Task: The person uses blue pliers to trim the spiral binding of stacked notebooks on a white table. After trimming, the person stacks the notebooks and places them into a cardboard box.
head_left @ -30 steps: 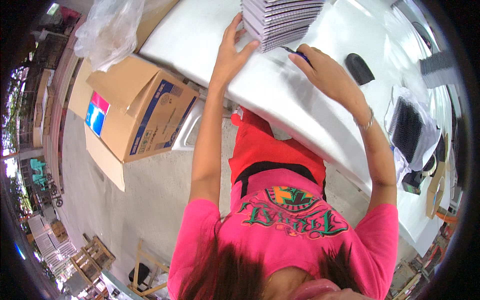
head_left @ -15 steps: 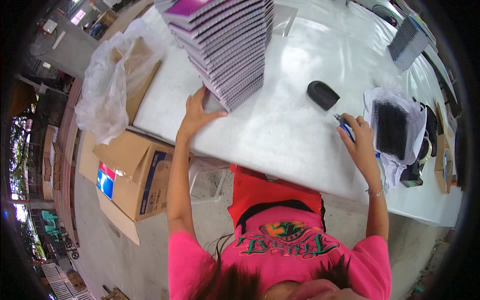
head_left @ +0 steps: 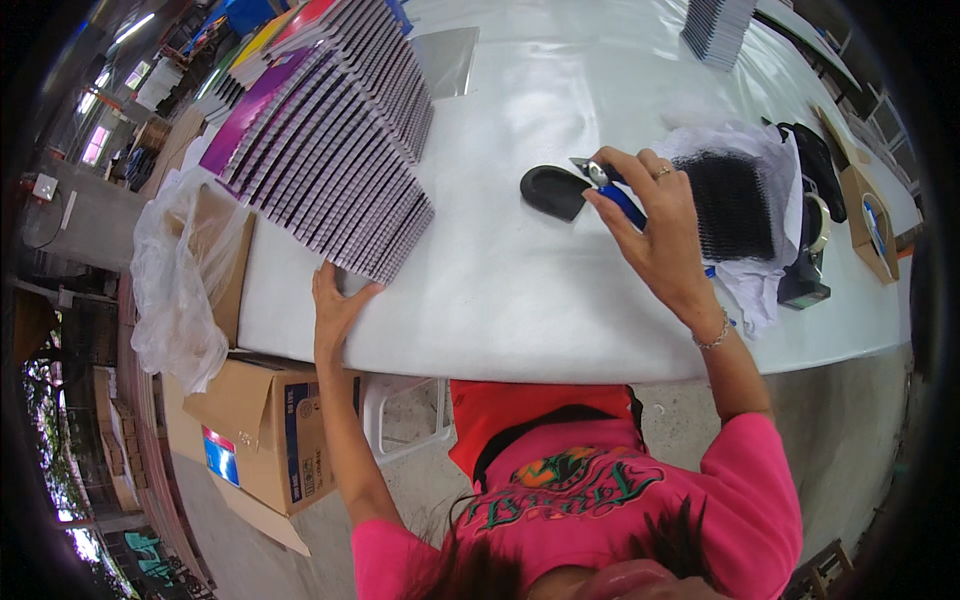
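A tall stack of spiral-bound notebooks (head_left: pixel 335 165) with purple covers stands on the white-covered table (head_left: pixel 480 320). My left hand (head_left: pixel 338 305) touches the stack's near bottom edge, thumb and fingers spread apart, fingertips partly hidden by the stack. Raised over the table, my right hand (head_left: pixel 650 215) grips a pair of blue-handled cutting pliers (head_left: pixel 618 195), jaws pointing away to the left. Just left of the pliers lies a black rounded object (head_left: pixel 553 192) whose kind I cannot make out. Black binding wires (head_left: pixel 730 205) rest on crumpled white paper (head_left: pixel 690 148) right of my right hand.
A tape dispenser (head_left: pixel 808 265) and an open cardboard tray (head_left: pixel 868 225) sit at the right. Another notebook stack (head_left: pixel 718 30) stands at the far side. Clear plastic (head_left: pixel 185 270) drapes a box at the left; below is a cardboard box (head_left: pixel 275 425).
The view has shifted, so the table contents sit differently. My right hand has lifted the pliers and brought them nearer the black object. My left hand stays at the notebook stack's base.
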Tool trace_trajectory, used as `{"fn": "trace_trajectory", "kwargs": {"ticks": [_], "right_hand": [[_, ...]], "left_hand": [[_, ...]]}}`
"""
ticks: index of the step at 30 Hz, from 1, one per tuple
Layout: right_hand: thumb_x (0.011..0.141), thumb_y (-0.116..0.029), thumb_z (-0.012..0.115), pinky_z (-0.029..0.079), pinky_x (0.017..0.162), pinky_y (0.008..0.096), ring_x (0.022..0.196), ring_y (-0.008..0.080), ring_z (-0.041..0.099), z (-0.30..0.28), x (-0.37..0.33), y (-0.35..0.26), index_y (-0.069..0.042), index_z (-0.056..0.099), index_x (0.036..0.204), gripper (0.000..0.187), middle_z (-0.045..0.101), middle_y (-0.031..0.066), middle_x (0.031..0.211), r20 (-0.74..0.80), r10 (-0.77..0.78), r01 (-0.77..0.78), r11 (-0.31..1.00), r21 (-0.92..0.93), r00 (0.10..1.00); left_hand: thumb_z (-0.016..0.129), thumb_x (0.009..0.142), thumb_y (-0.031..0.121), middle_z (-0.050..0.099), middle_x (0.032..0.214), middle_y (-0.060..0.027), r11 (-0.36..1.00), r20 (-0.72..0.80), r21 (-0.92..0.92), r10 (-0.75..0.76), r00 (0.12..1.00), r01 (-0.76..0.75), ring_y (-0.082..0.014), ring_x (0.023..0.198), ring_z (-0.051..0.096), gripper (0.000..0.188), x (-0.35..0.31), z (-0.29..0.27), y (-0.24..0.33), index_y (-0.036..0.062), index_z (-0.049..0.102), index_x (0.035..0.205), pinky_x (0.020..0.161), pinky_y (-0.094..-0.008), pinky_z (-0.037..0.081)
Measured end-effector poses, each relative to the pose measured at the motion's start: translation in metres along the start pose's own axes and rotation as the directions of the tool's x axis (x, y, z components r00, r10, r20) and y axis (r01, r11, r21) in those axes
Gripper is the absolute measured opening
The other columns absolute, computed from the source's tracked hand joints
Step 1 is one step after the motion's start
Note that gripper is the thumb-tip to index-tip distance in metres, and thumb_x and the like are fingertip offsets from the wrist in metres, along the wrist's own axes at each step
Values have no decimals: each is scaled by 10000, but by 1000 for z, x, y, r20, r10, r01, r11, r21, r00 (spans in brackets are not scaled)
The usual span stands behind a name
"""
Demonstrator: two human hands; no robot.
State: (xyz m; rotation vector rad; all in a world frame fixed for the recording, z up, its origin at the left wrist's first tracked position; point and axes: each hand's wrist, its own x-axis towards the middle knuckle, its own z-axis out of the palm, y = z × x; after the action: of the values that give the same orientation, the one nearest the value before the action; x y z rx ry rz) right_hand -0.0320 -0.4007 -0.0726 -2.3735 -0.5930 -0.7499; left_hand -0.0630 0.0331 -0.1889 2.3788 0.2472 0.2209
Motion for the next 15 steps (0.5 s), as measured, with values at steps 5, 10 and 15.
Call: {"fn": "trace_trajectory", "kwargs": {"ticks": [5,10,15], "right_hand": [[965,-319,667,367,773,365,819,266,475,0,1,4,-93,635,1232,352,511,101,888,-3,12,-12,1000,-8,1000],[1063,-341,502,371,817,333,830,233,454,5,-5,16,-65,637,1229,348,482,104,913,138,224,-259,896,360,965],[1079,-297,484,383,820,307,836,200,453,15,-10,35,-27,630,1206,332,467,77,897,194,274,-330,866,375,942]], "left_hand": [[887,691,359,450,1411,-261,997,28,-35,-68,997,69,-385,1306,423,963,2,2,-15,3,428,1459,1106,-486,360],[863,762,313,431,1449,-280,996,-78,-85,-29,997,23,-380,1377,393,984,-16,13,-7,-88,347,1498,1158,-459,323],[835,812,266,421,1484,-293,994,-140,-76,-82,987,72,-370,1408,384,937,-25,16,4,-116,328,1502,1186,-436,292]]}}
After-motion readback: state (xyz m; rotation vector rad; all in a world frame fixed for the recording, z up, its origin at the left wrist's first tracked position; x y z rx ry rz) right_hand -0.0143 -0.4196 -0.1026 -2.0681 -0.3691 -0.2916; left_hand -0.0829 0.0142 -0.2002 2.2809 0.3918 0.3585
